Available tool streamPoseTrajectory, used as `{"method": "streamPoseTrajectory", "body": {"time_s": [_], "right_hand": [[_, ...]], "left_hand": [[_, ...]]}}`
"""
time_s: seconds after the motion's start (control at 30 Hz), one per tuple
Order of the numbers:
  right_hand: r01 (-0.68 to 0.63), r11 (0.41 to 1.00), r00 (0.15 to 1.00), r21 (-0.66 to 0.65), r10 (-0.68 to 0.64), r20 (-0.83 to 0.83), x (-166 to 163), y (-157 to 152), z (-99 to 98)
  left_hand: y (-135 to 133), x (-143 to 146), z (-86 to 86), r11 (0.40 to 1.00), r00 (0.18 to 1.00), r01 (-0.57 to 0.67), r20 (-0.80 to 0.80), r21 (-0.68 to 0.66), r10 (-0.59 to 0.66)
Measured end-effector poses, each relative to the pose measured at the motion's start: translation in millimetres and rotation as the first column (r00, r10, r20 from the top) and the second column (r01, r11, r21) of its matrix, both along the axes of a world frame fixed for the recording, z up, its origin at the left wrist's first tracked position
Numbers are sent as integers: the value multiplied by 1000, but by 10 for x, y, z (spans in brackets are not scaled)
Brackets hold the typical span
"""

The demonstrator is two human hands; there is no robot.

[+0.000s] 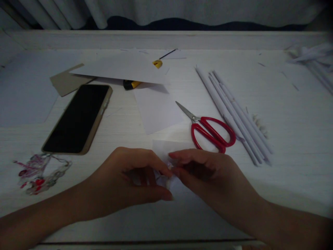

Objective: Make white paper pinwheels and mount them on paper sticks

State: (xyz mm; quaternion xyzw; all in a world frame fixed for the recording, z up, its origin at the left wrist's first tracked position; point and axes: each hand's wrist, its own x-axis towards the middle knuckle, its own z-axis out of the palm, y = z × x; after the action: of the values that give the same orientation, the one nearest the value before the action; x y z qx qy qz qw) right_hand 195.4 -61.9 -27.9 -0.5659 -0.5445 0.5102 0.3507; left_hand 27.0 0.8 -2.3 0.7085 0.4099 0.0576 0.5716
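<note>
My left hand and my right hand meet at the front middle of the table. Between their fingertips is a small folded or crumpled piece of white paper, mostly covered by the fingers. Both hands are closed in a pinch on it. Just beyond my right hand lie scissors with red handles, blades a little apart and pointing to the back left. A flat sheet of white paper shows behind my fingertips.
A phone with a beaded charm strap lies at left. Rolled paper sticks rest right of the scissors. Behind are a white sheet, a yellow-and-black cutter, a brown card and, at far right, crumpled paper.
</note>
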Motion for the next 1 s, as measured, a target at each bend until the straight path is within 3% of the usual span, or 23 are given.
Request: {"method": "streamPoseTrajectory", "body": {"time_s": [0.23, 0.47, 1.0], "right_hand": [[-65, 997, 996, 45, 62, 59, 10, 20, 17], [-98, 993, 991, 69, 92, 93, 24, 22, 10], [-129, 976, 982, 178, 101, 158, 28, 7, -18]], "left_hand": [[-13, 12, 3, 998, 999, -48, 14, -32, 48], [27, -31, -41, 997, 997, 67, 29, -24, -67], [3, -19, -58, 997, 998, 62, 37, -45, -60]]}}
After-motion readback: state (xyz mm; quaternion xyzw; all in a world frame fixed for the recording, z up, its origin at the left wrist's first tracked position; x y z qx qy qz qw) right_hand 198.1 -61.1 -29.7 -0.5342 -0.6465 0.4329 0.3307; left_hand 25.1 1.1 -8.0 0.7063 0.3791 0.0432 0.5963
